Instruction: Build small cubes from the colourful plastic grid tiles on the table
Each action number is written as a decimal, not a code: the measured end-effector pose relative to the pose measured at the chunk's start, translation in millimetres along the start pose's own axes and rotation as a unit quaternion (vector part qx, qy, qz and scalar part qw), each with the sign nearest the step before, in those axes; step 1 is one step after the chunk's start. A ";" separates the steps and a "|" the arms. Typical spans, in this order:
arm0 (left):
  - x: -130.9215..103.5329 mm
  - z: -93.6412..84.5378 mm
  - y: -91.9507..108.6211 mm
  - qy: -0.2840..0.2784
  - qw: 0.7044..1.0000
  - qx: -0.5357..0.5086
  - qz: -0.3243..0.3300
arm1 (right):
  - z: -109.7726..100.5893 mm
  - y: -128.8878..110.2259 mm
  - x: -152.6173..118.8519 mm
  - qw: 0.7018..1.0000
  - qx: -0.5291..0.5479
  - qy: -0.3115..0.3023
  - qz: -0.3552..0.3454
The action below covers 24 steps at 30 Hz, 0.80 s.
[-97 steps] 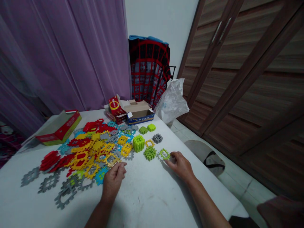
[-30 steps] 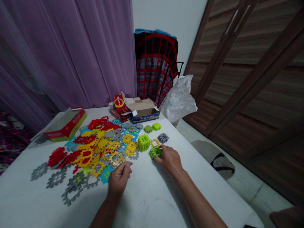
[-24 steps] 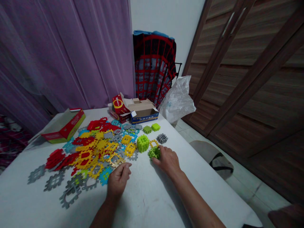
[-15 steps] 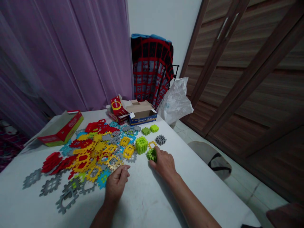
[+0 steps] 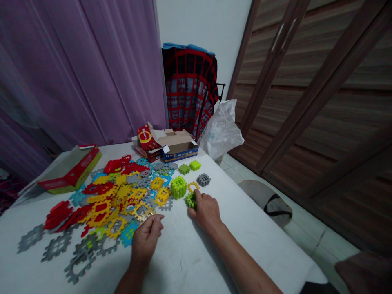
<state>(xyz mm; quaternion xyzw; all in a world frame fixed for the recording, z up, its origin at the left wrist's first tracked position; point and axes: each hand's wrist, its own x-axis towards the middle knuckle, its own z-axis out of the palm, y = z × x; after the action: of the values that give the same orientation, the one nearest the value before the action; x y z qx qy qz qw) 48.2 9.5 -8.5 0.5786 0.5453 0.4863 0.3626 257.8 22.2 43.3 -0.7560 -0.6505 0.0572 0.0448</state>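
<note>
Toothed plastic plates sorted by two bare hands on a white table (image 5: 183, 261). We observe the right hand (image 5: 207, 210) over a dark green stack (image 5: 190, 200), with the thumb at its near side and the index finger across its right part; we cannot tell whether the fingers clamp it or merely rest against it. This stack lies inward from the table's right edge. We note the left hand (image 5: 147, 237) with fingers curled together and thumb laid along the index finger, just beside the yellow plates (image 5: 124, 190); we cannot tell whether it touches them.

Near the dark green stack we find a taller lime stack (image 5: 178, 187) to its left, a yellow frame (image 5: 189, 186) lying flat just behind, and a grey stack (image 5: 203, 179) closer to the right edge. Two lower green stacks (image 5: 195, 165) sit side by side farther back.

Toward the left edge we see the mixed heap, with red plates (image 5: 59, 214) at its outer side and grey plates (image 5: 57, 246) spread flat in front. A red-and-green carton (image 5: 75, 171) occupies the far left corner; along the far edge stand a red box (image 5: 147, 136) and, by the far right corner, an open blue box (image 5: 181, 154). Beyond that corner we see a translucent bag (image 5: 222, 132).
</note>
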 end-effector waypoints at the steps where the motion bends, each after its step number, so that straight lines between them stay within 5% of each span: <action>1: -0.3 0.4 0.4 0.001 1.000 0.001 -0.001 | -0.1 -0.5 -0.2 1.000 0.002 0.002 0.000; 7: -3.8 4.7 2.4 0.034 0.999 -0.012 -0.002 | -1.0 -2.8 -0.9 1.000 0.004 -0.005 0.007; 12: -1.5 2.3 -1.7 0.004 1.000 -0.008 -0.005 | 1.6 2.7 1.3 1.000 -0.003 0.007 0.013; 24: 0.1 0.8 -4.4 0.008 1.000 0.008 -0.003 | -5.3 40.5 6.2 0.999 -0.027 0.016 0.043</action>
<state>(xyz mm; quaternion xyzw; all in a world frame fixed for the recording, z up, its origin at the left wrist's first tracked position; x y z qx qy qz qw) 47.7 10.3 -12.9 0.5758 0.5540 0.4853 0.3550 299.1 22.3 42.7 -0.7848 -0.6182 0.0290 0.0321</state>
